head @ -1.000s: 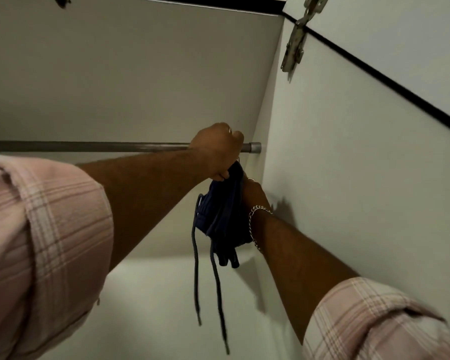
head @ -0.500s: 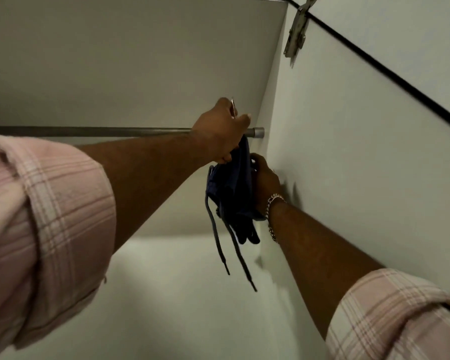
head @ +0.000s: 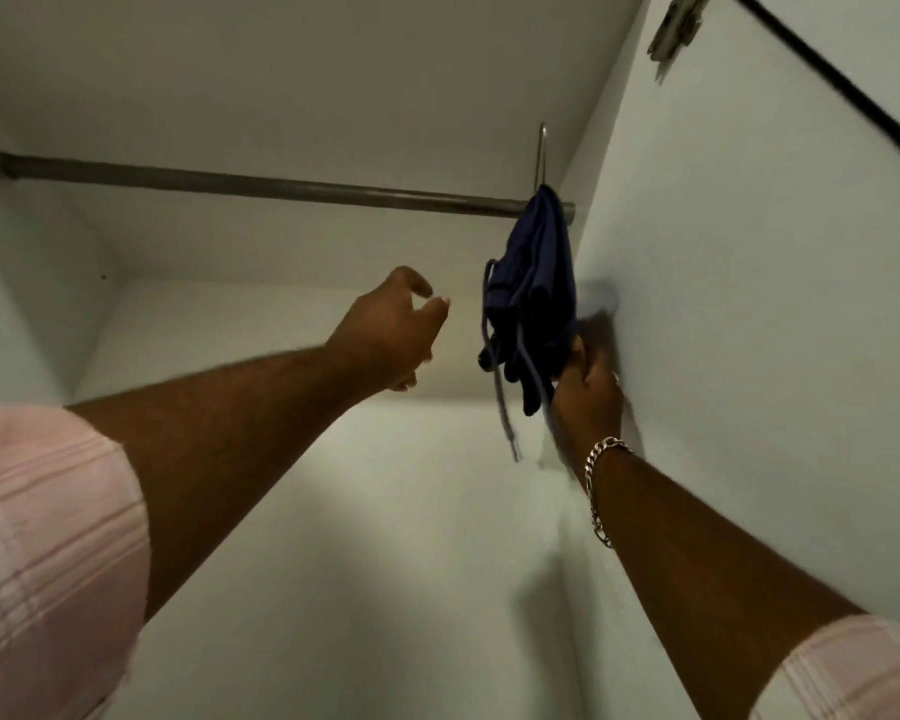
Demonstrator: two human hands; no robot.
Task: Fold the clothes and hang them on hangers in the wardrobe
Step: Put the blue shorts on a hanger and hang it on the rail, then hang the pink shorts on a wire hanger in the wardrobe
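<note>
folded navy fabric (head: 533, 283), round metal rail (head: 261, 184)

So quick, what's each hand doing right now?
Left hand: open, holding nothing.
Right hand: gripping the bottom of the navy garment.

— Colours on view?
— A navy-blue garment (head: 533, 293) with blue-grey drawstrings on a dull grey rail (head: 261, 185), inside a plain white wardrobe (head: 333, 85).
— Patterns?
— Pale pink plaid sleeves (head: 48, 537); a silver chain bracelet (head: 601, 472).
</note>
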